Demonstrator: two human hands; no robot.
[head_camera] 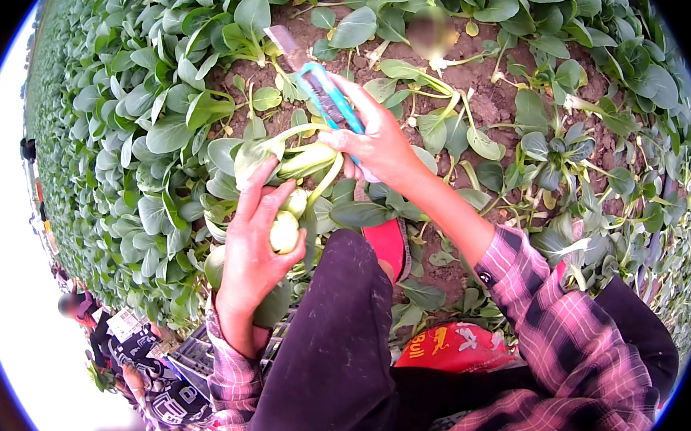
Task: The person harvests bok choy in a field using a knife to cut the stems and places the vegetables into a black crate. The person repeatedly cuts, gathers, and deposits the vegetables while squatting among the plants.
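Note:
A blue-handled utility knife [333,105] with a broad blade is gripped in my right hand [379,141], its blade pointing up and to the left. The thumb of that hand also presses on the stalks of a bok choy head [307,160] between my two hands. My left hand [254,246] cups cut bok choy heads [284,232], their pale round bases facing up beside the thumb. Its fingertips touch a bok choy leaf [252,157]. How many heads lie in the left palm is partly hidden by the fingers.
Dense bok choy plants [165,132] stand to the left and ahead. Cut leaves lie over bare soil [488,112]. A red shoe [387,248] is below my hands, and a red bag [451,346] lies beneath me. Crates [196,352] and other people [152,373] are at lower left.

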